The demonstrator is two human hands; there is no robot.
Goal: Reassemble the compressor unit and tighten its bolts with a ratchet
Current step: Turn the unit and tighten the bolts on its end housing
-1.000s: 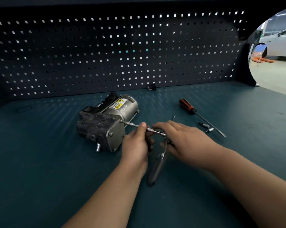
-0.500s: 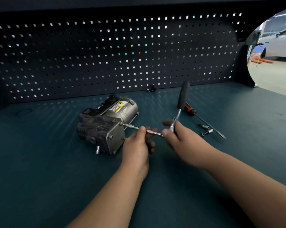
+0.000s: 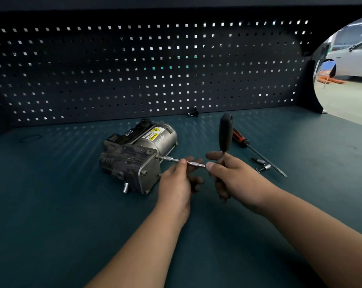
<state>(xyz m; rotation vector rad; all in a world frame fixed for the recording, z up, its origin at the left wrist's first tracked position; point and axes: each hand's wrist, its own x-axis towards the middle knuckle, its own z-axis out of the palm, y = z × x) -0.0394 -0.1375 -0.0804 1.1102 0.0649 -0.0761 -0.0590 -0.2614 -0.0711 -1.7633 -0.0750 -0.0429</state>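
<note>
The compressor unit point(image 3: 134, 159) lay on its side on the teal workbench point(image 3: 72, 225), left of centre, its yellow-labelled motor can pointing back toward the pegboard point(image 3: 134, 69) and its flat end plate facing the hands. And there was the ratchet point(image 3: 225, 134): black handle standing nearly upright, right above the right hand point(image 3: 232, 175), which gripped the tool down by its head, thumb forward, fingers curled round the lower part. From there a slim steel extension bar point(image 3: 172, 159) ran leftward, and its tip sat on a bolt at the upper corner of the end plate. The left hand point(image 3: 176, 183) pinched that bar at mid-length between thumb and fingertips, the other fingers loosely curled under it. Off to the right, a screwdriver point(image 3: 259, 151) with a red-and-black handle lay slanted on the bench, blade toward the near side, and two small metal pieces point(image 3: 261, 165), bolts or bits, hard to tell which, rested just beside its shaft. A small black part point(image 3: 193, 112) sat at the foot of the pegboard, a thin dark ring point(image 3: 30, 138) lay far left, and a white car point(image 3: 358, 57) showed past the bench's right end.
</note>
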